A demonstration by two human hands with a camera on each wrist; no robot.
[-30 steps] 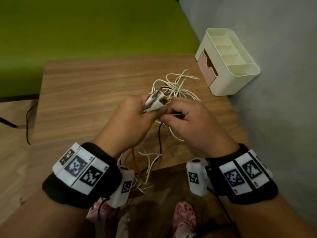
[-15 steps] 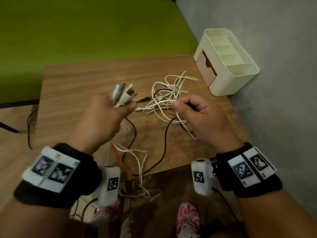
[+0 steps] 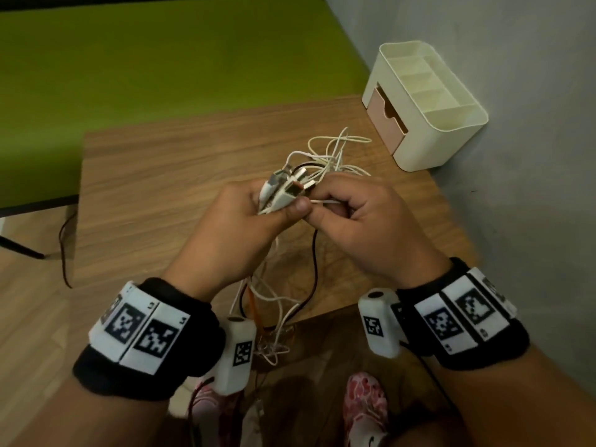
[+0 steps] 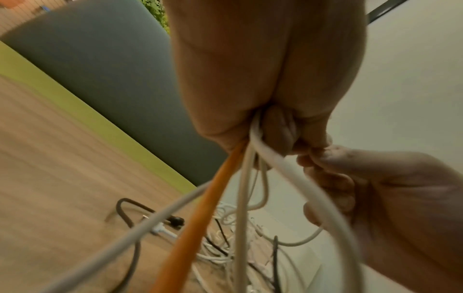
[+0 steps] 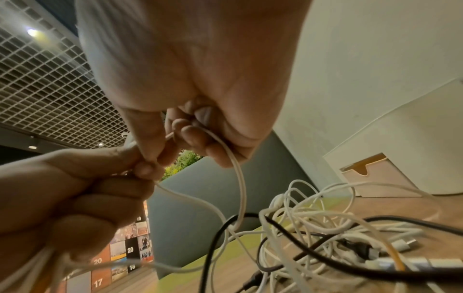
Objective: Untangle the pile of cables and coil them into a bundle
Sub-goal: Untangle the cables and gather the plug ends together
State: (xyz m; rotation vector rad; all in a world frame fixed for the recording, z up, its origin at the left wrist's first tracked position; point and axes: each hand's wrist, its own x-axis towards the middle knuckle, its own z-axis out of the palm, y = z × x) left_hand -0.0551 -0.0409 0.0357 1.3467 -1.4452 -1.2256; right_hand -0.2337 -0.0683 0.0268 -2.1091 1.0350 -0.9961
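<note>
Now the left hand (image 3: pixel 245 217) clutches a fistful of plug ends (image 3: pixel 283 188) while the right hand (image 3: pixel 358 221), touching it, pinches one white cable (image 5: pixel 238 178), yet beyond both hands the tangle (image 3: pixel 329 156) sprawls on the table (image 3: pixel 154 175), so sorting's begun, coiling hasn't.

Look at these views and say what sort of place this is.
Probably an office or shared workspace: a wooden table against a grey wall, a cream desk organiser on it, and a grid ceiling overhead.
</note>
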